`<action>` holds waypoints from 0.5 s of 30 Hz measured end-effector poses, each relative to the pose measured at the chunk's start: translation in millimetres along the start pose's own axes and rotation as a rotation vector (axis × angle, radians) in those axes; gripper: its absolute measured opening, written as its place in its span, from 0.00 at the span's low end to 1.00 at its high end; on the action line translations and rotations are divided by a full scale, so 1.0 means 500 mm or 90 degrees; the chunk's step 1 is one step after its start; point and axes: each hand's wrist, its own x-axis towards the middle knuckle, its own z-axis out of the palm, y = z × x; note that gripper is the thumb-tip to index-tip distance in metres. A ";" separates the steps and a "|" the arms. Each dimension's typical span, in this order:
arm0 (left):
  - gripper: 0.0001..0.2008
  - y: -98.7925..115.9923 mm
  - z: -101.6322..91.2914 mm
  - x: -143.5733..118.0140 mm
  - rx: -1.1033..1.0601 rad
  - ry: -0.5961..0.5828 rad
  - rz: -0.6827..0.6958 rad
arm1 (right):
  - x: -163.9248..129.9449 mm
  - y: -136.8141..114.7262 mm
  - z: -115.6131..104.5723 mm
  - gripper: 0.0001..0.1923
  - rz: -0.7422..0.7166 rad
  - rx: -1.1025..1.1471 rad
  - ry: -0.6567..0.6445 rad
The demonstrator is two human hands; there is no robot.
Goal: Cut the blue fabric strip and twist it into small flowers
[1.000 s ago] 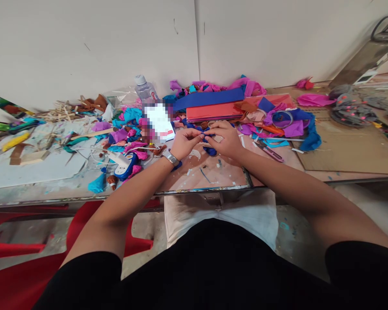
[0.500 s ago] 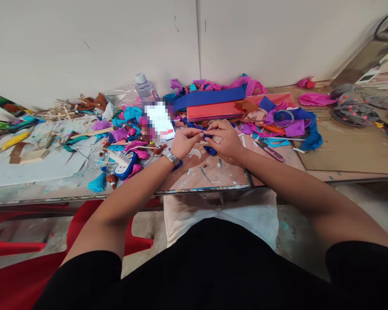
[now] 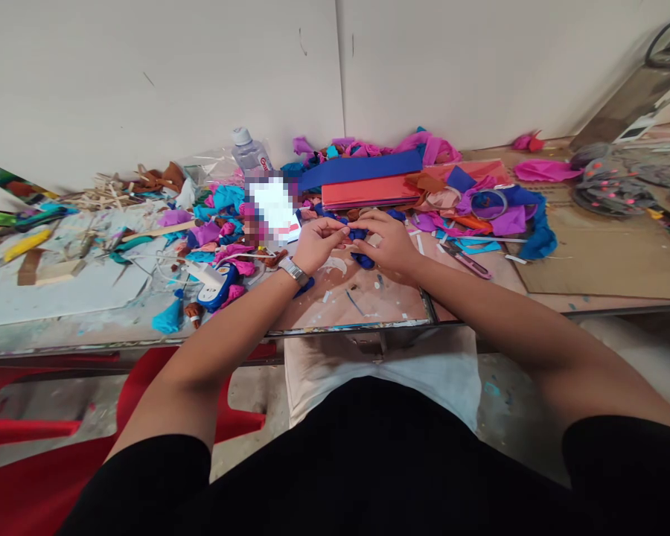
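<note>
My left hand (image 3: 317,246), with a metal watch (image 3: 294,271) on its wrist, has its thumb and fingers pinched together over the table. Its fingertips meet those of my right hand (image 3: 391,242), whose fingers curl round a small piece of blue crepe paper (image 3: 359,234). The fingers partly hide this paper, and its exact shape is hard to see. Just below, another crumpled blue piece (image 3: 362,260) lies on the pinkish tabletop (image 3: 391,301). A further blue scrap (image 3: 304,286) shows beside my left wrist.
A phone with a lit, blurred screen (image 3: 276,208) stands left of my hands, before a bottle (image 3: 250,152). Crepe paper scraps (image 3: 228,197) pile around. Behind lie folded red paper (image 3: 368,195) and a blue strip (image 3: 362,171). Rightward are a tape roll (image 3: 489,203) and a pink cutter (image 3: 472,264).
My fingertips have shifted slightly at the blue paper, and more of it shows between my right thumb and fingers. Both arms stay nearly in place.
</note>
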 end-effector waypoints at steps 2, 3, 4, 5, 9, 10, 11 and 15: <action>0.27 0.001 0.000 0.001 -0.005 0.005 0.000 | 0.000 -0.004 0.000 0.20 0.018 0.034 0.000; 0.27 0.002 0.000 0.001 -0.008 0.006 0.000 | 0.000 -0.006 0.000 0.21 0.031 0.052 0.004; 0.27 0.004 0.001 0.001 -0.011 0.007 0.000 | 0.000 -0.007 0.000 0.22 0.043 0.070 0.009; 0.27 0.006 0.001 0.000 -0.015 0.008 0.002 | -0.001 -0.008 0.001 0.23 0.055 0.088 0.016; 0.28 0.014 0.003 -0.002 -0.024 0.007 0.010 | -0.002 -0.008 0.009 0.24 0.106 0.167 0.014; 0.28 0.014 0.003 -0.002 -0.026 0.008 0.009 | -0.003 -0.008 0.011 0.25 0.115 0.187 0.003; 0.28 0.014 0.003 -0.002 -0.027 0.008 0.007 | -0.003 -0.009 0.012 0.26 0.121 0.202 -0.007; 0.29 0.012 0.002 0.000 -0.024 0.007 0.006 | -0.005 -0.008 0.012 0.25 0.124 0.209 0.004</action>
